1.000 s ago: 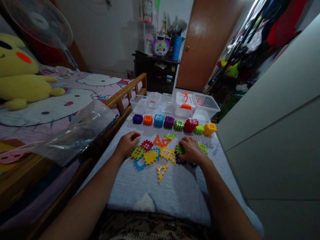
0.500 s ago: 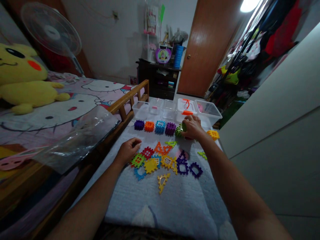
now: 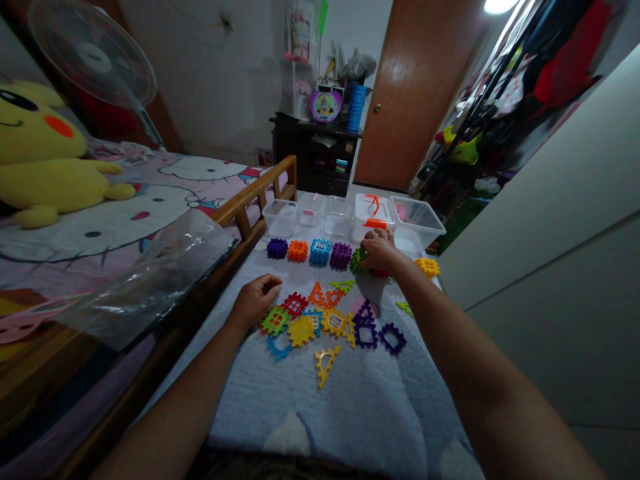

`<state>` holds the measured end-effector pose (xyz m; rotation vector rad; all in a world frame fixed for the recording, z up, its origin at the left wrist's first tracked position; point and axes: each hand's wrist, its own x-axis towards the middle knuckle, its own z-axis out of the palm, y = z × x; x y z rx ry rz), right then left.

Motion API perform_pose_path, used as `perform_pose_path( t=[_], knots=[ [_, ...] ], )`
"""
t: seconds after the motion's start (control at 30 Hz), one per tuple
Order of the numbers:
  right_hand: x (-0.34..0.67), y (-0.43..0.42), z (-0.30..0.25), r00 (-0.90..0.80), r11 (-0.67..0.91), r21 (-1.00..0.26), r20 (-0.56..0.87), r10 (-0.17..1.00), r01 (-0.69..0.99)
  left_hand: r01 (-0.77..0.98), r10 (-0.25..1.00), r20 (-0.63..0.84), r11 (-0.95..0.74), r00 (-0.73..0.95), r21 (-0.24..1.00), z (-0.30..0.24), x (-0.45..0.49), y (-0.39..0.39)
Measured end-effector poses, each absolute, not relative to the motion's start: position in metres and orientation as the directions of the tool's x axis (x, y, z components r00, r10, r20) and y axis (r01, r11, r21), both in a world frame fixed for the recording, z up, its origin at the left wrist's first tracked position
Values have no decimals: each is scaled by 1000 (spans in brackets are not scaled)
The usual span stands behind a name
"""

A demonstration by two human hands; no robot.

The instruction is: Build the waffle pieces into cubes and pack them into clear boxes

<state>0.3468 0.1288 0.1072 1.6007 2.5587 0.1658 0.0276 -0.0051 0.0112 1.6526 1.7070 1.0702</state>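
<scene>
My right hand [image 3: 381,248] reaches to the back row of plastic building pieces, its fingers closed on the stack of green interlocking pieces [image 3: 358,261], which the hand partly hides. Just right of it, a red stack [image 3: 380,273] shows under my palm. To its left stand a purple stack [image 3: 341,256], a blue stack [image 3: 320,252], an orange stack [image 3: 298,251] and a dark blue stack [image 3: 277,249]. My left hand [image 3: 256,300] rests on the cloth, loosely curled and holding nothing, beside the loose green window piece [image 3: 275,321] and red window piece [image 3: 295,305].
Loose yellow squares [image 3: 301,331], a yellow triangle [image 3: 327,365] and dark blue frames [image 3: 392,339] lie on the cloth-covered table [image 3: 320,427]. A yellow stack [image 3: 427,268] sits at right. Clear plastic boxes [image 3: 418,223] line the back; a wooden bed rail [image 3: 255,197] borders the left.
My right hand has moved slightly left and down onto the green stack, bringing the green piece it held against it. The red stack shows more. My left hand stays in place.
</scene>
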Motion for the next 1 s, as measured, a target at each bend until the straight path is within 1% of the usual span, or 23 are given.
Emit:
perform_pose_path(
  t=[0.17, 0.27, 0.4, 0.47, 0.53, 0.57, 0.67, 0.73, 0.8, 0.9, 1.0],
  knots=[
    [343, 127, 108, -411, 416, 160, -63, 909, 895, 568, 983, 143, -55, -111, 821, 13, 28, -5],
    [345, 117, 116, -418, 416, 110, -8, 909, 903, 574, 984, 143, -55, -109, 817, 13, 27, -6],
    [361, 83, 129, -431, 437, -26, 124, 894, 899, 583, 986, 136, -52, -101, 810, 14, 27, -6],
    [374, 57, 129, -436, 449, -126, 114, 892, 885, 586, 986, 134, -49, -102, 809, 15, 28, -6],
    [388, 29, 120, -468, 466, -224, 47, 883, 856, 595, 986, 135, -48, -102, 802, 15, 28, -6],
    [395, 15, 114, -466, 453, -251, 6, 885, 856, 601, 986, 136, -50, -99, 798, 14, 28, -6],
    [411, -22, 92, -402, 368, -264, -87, 912, 892, 619, 986, 135, -47, -97, 784, 14, 29, -7],
    [413, -40, 80, -363, 327, -258, -108, 925, 909, 632, 986, 129, -36, -102, 774, 14, 29, -7],
    [410, -52, 73, -378, 345, -271, -82, 922, 899, 638, 986, 128, -30, -108, 769, 14, 29, -8],
    [396, -61, 65, -443, 415, -301, -26, 896, 859, 637, 982, 144, -35, -119, 770, 14, 30, -8],
    [384, -61, 60, -464, 441, -306, -2, 886, 844, 638, 981, 152, -42, -119, 769, 14, 29, -8]
  ],
)
